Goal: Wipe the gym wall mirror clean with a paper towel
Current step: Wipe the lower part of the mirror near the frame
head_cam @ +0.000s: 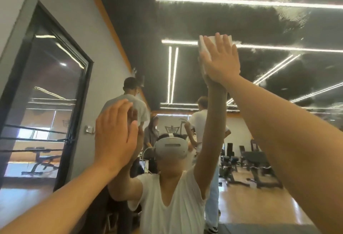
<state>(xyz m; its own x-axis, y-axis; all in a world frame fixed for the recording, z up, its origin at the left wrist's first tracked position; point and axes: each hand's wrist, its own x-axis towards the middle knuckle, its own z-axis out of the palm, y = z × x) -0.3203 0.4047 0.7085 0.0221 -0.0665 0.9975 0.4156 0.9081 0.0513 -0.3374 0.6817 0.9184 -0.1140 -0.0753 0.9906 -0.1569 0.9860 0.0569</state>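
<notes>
Grey wall (70, 20), dark-framed window (46, 104), seemingly wooden floor (259, 206)

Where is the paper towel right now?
Head view, upper centre-right: the paper towel is pressed flat against the mirror under the right hand, whose fingers are straight. It sits well above the left hand, which rests lower left.

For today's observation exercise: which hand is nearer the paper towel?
Right. The right hand presses flat on the paper towel; the left hand rests on the mirror, lower and to the left.
</notes>
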